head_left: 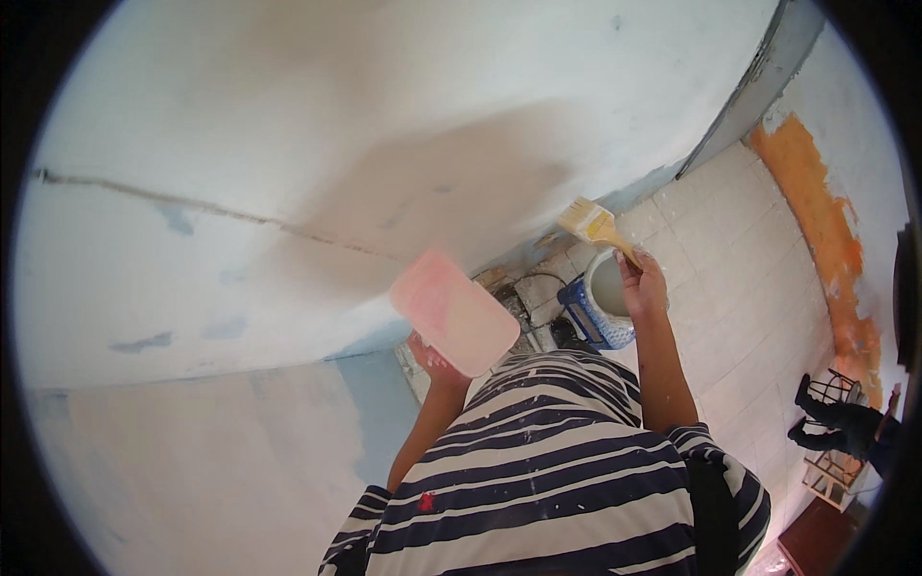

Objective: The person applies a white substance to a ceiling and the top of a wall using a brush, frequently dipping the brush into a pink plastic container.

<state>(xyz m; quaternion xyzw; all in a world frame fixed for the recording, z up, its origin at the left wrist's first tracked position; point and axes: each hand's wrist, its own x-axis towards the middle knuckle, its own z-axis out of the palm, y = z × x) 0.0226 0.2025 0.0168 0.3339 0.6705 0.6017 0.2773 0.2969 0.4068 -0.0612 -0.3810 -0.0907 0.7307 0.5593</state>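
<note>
A pink rectangular plastic container [454,309] is tilted in front of the white wall [240,106], with my left hand [432,360] closed on its lower left side; pale whitish stuff shows on it. My right hand [644,283] grips the handle of a wide paintbrush [591,219], whose pale bristles point up and left toward the wall. Just beneath that hand stands a blue and white bucket [591,317] with greyish liquid inside, partly hidden by my hand and forearm.
Pale floor tiles [730,278] run to an orange-patched wall [821,211] at right. A person [855,427] in dark trousers is by metal-framed stools [826,480] at lower right, near a brown furniture piece [816,542]. Dark clutter [519,307] lies at the wall's foot.
</note>
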